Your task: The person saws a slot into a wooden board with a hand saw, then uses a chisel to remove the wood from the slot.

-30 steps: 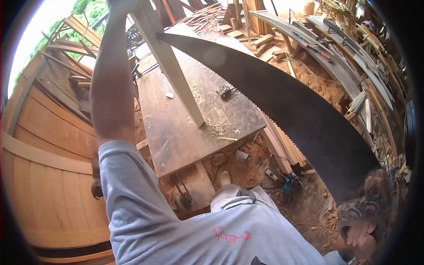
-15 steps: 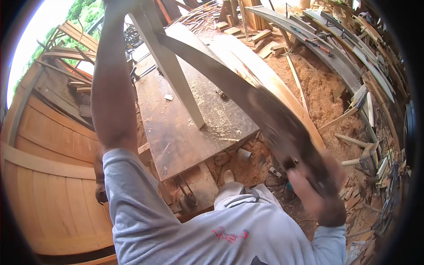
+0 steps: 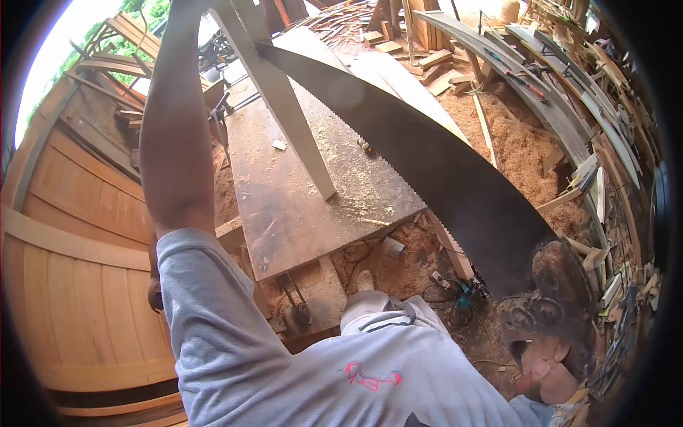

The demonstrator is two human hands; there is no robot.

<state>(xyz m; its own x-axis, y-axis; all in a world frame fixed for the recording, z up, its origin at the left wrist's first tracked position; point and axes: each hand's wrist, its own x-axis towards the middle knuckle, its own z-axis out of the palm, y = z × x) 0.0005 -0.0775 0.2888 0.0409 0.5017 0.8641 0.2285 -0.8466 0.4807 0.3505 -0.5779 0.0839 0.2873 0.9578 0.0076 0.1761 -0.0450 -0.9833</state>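
Note:
My right hand (image 3: 548, 370) is closed around the worn wooden handle of a large handsaw (image 3: 455, 164) at the lower right. Its dark, toothed blade runs up and left, and the narrow tip meets the edge of a long pale wooden board (image 3: 288, 107). The board slants over the worktable (image 3: 284, 213), its tapered end pointing towards me. My left arm stretches up along the left side to the board's far end. The left hand is mostly cut off by the top edge, so its fingers cannot be made out.
Sawdust and a small offcut (image 3: 279, 144) lie on the worktable. Wooden panels (image 3: 78, 313) stand at left. Sawdust heaps (image 3: 523, 142), long planks and scrap wood fill the right side. A teal power tool (image 3: 464, 295) with a cable lies on the floor below.
My right hand has drawn the saw down and to the right, so more of the blade shows. The board stays at nearly the same slant.

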